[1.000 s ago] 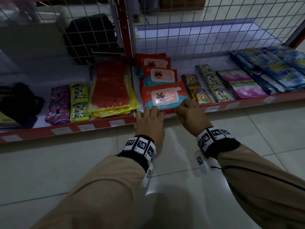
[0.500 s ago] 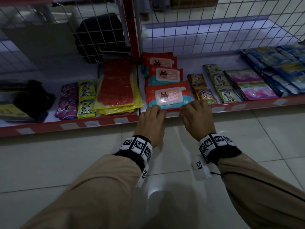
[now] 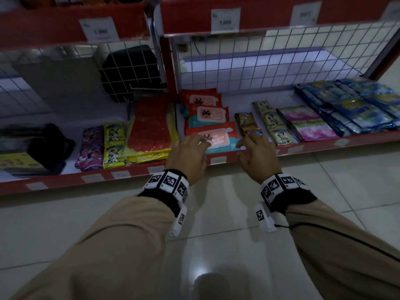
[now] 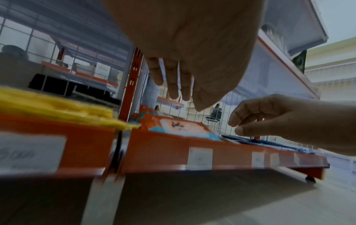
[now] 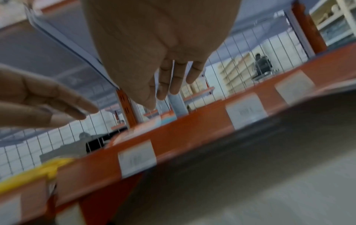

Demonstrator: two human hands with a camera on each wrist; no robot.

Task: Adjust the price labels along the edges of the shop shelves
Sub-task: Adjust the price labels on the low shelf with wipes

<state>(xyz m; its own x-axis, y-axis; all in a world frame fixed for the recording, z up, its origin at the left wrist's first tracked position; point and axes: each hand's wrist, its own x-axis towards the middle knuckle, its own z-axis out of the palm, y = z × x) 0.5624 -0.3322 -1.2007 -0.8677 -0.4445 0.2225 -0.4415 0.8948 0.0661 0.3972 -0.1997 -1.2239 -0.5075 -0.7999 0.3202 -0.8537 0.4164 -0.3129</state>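
A small white price label sits on the red front edge of the bottom shelf, between my two hands. My left hand hovers just left of it and my right hand just right of it. Both have loosely spread fingers and hold nothing. In the left wrist view the left fingers hang straight above the same label, with the right hand beside them. The right wrist view shows the right fingers clear of the label. More white labels line the edge.
Orange wet-wipe packs lie behind the label, a red-and-yellow pack to the left, sachets and blue packets to the right. A wire mesh backs the shelf. An upper shelf carries larger price tags. Pale tiled floor lies below.
Both hands have lifted off the shelf edge, where their fingers rested, and spread apart, uncovering the label between them. The view has tilted up and now shows the upper shelf.
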